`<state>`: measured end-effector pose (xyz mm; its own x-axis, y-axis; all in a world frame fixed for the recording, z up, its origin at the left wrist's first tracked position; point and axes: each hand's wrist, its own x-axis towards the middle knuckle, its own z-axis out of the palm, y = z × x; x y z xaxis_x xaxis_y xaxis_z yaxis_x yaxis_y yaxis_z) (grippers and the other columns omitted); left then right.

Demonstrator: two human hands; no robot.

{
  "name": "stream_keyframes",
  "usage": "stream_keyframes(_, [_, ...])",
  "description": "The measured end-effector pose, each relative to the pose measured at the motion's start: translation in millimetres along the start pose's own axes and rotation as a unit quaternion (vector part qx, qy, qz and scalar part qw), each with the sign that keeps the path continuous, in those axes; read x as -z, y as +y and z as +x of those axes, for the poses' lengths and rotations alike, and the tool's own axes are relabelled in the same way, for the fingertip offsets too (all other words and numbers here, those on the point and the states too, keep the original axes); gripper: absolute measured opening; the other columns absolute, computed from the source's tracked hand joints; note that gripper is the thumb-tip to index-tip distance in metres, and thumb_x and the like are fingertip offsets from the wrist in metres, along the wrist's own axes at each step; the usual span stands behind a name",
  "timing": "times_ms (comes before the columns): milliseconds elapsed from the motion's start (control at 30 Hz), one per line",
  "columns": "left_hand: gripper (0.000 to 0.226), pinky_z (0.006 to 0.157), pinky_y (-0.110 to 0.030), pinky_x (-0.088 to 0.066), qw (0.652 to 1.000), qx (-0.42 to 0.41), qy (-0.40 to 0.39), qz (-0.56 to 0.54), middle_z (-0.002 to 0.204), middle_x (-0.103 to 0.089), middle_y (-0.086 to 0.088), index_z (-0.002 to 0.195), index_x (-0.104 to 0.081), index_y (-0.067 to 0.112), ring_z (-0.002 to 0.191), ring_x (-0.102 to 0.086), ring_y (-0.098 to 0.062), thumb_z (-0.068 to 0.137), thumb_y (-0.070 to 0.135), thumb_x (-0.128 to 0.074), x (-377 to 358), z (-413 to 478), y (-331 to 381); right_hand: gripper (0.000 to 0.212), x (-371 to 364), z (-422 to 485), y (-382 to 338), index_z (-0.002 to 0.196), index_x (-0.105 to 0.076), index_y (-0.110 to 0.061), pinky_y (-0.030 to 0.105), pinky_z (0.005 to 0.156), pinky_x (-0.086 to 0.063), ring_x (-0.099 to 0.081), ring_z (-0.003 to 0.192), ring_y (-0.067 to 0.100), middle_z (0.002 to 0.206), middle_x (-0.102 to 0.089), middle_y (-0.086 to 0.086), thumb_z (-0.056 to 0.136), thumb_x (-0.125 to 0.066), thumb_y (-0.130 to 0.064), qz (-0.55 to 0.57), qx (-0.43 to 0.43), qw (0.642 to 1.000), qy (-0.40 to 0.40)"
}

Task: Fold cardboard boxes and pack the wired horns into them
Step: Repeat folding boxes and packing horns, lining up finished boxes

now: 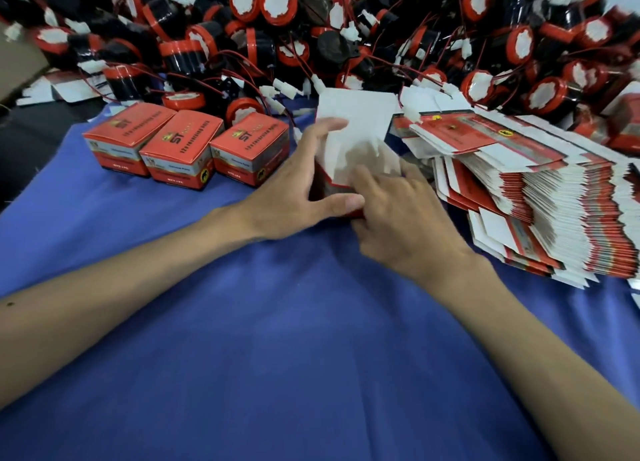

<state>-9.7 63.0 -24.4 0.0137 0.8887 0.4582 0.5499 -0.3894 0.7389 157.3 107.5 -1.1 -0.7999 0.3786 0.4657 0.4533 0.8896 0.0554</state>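
An open red-and-white cardboard box (353, 121) stands on the blue cloth (277, 322) at the centre, its white lid flap raised. My left hand (301, 187) grips the box from the left, thumb along its lower front and fingers on the flap's left edge. My right hand (401, 215) is at the box's right front, its fingers blurred against the box's open mouth. Whether a horn is inside is hidden. A big heap of black-and-red wired horns (311, 31) with white connectors fills the back.
Three closed red boxes (187, 145) stand in a row at the left of the open box. A tall stack of flat unfolded box blanks (540, 197) lies at the right. A few loose blanks (62, 86) lie at the far left.
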Motion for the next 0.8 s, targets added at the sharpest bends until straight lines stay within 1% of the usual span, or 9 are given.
stream_keyframes(100, [0.075, 0.098, -0.015, -0.040, 0.999, 0.007, -0.041, -0.014, 0.129, -0.029, 0.012, 0.128, -0.021, 0.029, 0.115, -0.044, 0.006, 0.077, 0.028, -0.076, 0.8, 0.6, -0.1, 0.021, 13.1, 7.0, 6.6, 0.088, -0.058, -0.003, 0.031, 0.058, -0.028, -0.055, 0.062, 0.040, 0.064, -0.060, 0.016, 0.070, -0.068, -0.009, 0.004, 0.016, 0.995, -0.101])
stream_keyframes(233, [0.071, 0.092, -0.031, -0.049, 0.998, -0.019, -0.065, -0.011, 0.129, -0.027, 0.012, 0.123, -0.020, 0.036, 0.111, -0.052, -0.013, 0.078, 0.024, -0.074, 0.0, -1.1, 3.3, 0.016, 17.8, 6.3, 11.5, 0.089, -0.063, -0.014, 0.031, 0.060, -0.032, -0.055, 0.070, 0.033, 0.072, -0.061, 0.007, 0.081, -0.058, -0.027, 0.044, 0.008, 0.988, -0.146])
stream_keyframes(400, [0.062, 0.075, -0.033, -0.050, 0.999, -0.022, -0.047, -0.014, 0.110, -0.041, -0.001, 0.114, -0.024, 0.030, 0.089, -0.057, -0.014, 0.080, 0.020, -0.074, 2.2, 0.1, 1.9, 0.043, 14.5, 2.5, 6.7, 0.121, -0.058, -0.019, 0.035, 0.081, -0.035, -0.055, 0.088, 0.026, 0.099, -0.067, -0.002, 0.078, -0.054, -0.014, 0.051, 0.007, 0.988, -0.148])
stream_keyframes(433, [0.060, 0.073, -0.038, -0.050, 0.998, -0.027, -0.049, -0.011, 0.108, -0.042, -0.009, 0.110, -0.023, 0.030, 0.088, -0.057, -0.020, 0.080, 0.018, -0.073, 2.3, -0.1, 1.7, 0.041, 14.4, 4.5, 6.4, 0.119, -0.059, -0.019, 0.036, 0.086, -0.036, -0.055, 0.093, 0.024, 0.102, -0.067, -0.004, 0.078, -0.053, -0.014, 0.064, 0.004, 0.985, -0.161])
stream_keyframes(500, [0.058, 0.071, -0.046, -0.047, 0.998, -0.036, -0.049, -0.005, 0.110, -0.037, -0.023, 0.103, -0.020, 0.029, 0.091, -0.052, -0.035, 0.079, 0.012, -0.070, 1.7, -0.5, 2.1, 0.031, 13.7, 10.4, 3.7, 0.105, -0.064, -0.018, 0.033, 0.075, -0.038, -0.051, 0.082, 0.024, 0.089, -0.065, -0.004, 0.076, -0.052, -0.014, 0.098, -0.007, 0.979, -0.180])
stream_keyframes(600, [0.053, 0.071, -0.027, -0.040, 0.998, -0.051, -0.022, 0.002, 0.107, -0.031, -0.012, 0.099, -0.020, 0.027, 0.092, -0.045, -0.024, 0.074, 0.016, -0.065, 0.5, 0.7, 2.4, 0.012, 16.3, 22.4, -3.7, 0.081, -0.060, -0.019, 0.031, 0.065, -0.037, -0.048, 0.069, 0.025, 0.067, -0.052, -0.003, 0.075, -0.051, -0.014, 0.133, -0.025, 0.964, -0.230])
stream_keyframes(667, [0.054, 0.071, -0.021, -0.037, 0.999, -0.047, 0.002, -0.016, 0.105, -0.027, -0.002, 0.098, -0.020, 0.025, 0.091, -0.041, -0.014, 0.070, 0.008, -0.064, 1.0, 1.1, 1.7, 0.010, 16.6, 28.1, -7.8, 0.079, -0.055, -0.023, 0.038, 0.083, -0.037, -0.045, 0.067, 0.021, 0.069, -0.050, -0.004, 0.074, -0.050, -0.016, 0.111, -0.030, 0.960, -0.256])
stream_keyframes(733, [0.057, 0.068, -0.031, -0.038, 0.999, -0.042, 0.021, -0.024, 0.104, -0.026, -0.003, 0.097, -0.021, 0.023, 0.090, -0.039, -0.024, 0.067, -0.002, -0.062, 1.4, 1.1, 1.4, 0.013, 12.7, 30.8, -12.4, 0.085, -0.053, -0.023, 0.057, 0.107, -0.021, -0.042, 0.072, 0.021, 0.075, -0.051, -0.003, 0.073, -0.051, -0.020, 0.055, -0.044, 0.958, -0.276])
stream_keyframes(800, [0.055, 0.070, -0.040, -0.037, 0.998, -0.041, 0.036, -0.008, 0.102, -0.026, 0.000, 0.098, -0.022, 0.021, 0.089, -0.037, -0.027, 0.067, -0.003, -0.060, 0.9, 1.0, 1.8, 0.007, 7.8, 33.5, -17.7, 0.078, -0.051, -0.020, 0.064, 0.112, -0.009, -0.041, 0.076, 0.020, 0.072, -0.046, -0.004, 0.072, -0.051, -0.022, 0.022, -0.060, 0.962, -0.266])
